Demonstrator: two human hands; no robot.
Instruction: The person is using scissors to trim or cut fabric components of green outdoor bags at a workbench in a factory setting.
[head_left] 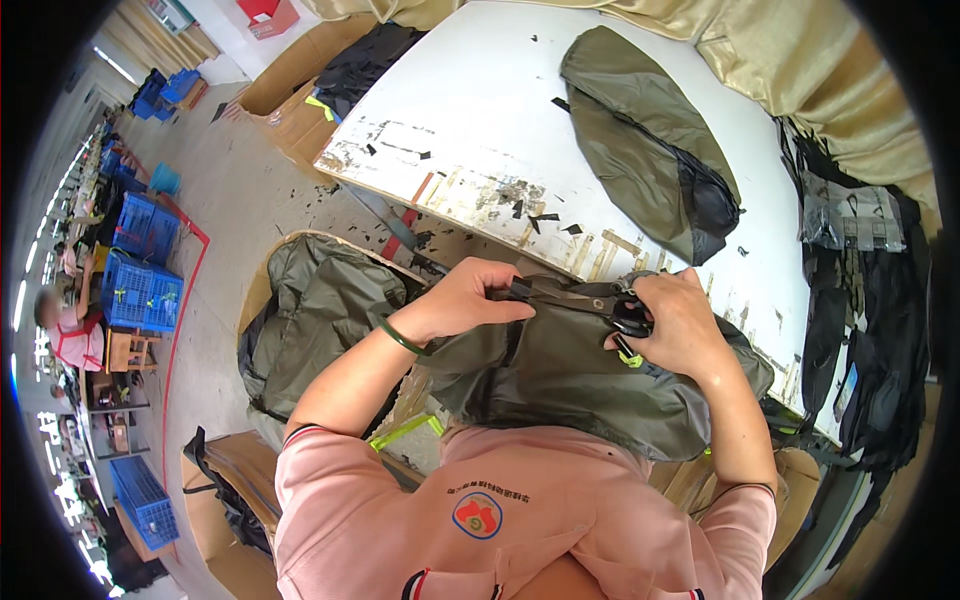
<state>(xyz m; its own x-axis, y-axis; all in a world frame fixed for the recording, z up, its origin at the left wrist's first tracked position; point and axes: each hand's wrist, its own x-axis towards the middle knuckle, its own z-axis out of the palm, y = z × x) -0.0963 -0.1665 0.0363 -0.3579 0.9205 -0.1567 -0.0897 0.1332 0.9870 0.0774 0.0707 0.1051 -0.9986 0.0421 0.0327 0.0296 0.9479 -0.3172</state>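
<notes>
While both hands work at the table edge, the scene reads as follows.

Left fingers: closed in a pinch on a dark strap (530, 290) at the top of the olive bag (570, 375).
Left hand (465, 300): rests on the bag's upper left part; a green bangle (400, 338) sits on the wrist.
Right fingers: curled shut through the black handles of the scissors (625, 308).
Right hand (680, 325): lies on the bag's upper right part, with the scissor blades pointing left toward the strap.
Yellow-green tag (628, 355): shows just below the scissor handles, against the bag.
Olive bag: bunched between the person's chest and the near edge of the white table (480, 110), partly on the edge.
Second olive bag (650, 150): lies flat further up the table, well apart from the hands.
Table surface: worn along the near edge, with small black scraps scattered on it.
Cardboard box (300, 310): stands on the floor to the left, holding more olive bags.
Blue crates (140, 290): stacked far left, beside another person.
Black items (860, 330): piled at the right end of the table.
</notes>
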